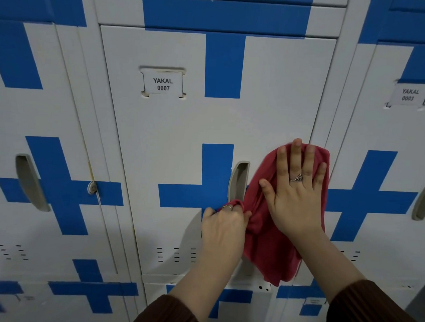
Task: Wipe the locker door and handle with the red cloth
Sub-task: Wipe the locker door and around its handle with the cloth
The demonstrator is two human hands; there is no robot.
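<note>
The white locker door (178,135) with blue cross stripes carries a label reading YAKAL 0007. Its grey recessed handle (238,181) sits at the door's right side. A red cloth (264,239) hangs flat against the door just right of the handle. My right hand (296,192) presses the cloth's upper part with straight, spread fingers. My left hand (225,224) pinches a corner of the cloth at the bottom end of the handle, fingers curled round the fabric.
Matching lockers stand on both sides, the left one with a grey handle (30,181) and a small latch (92,187), the right one labelled YAKAL 0003 (407,94). Vent slots (175,254) run across the door's lower part. Lower lockers lie beneath.
</note>
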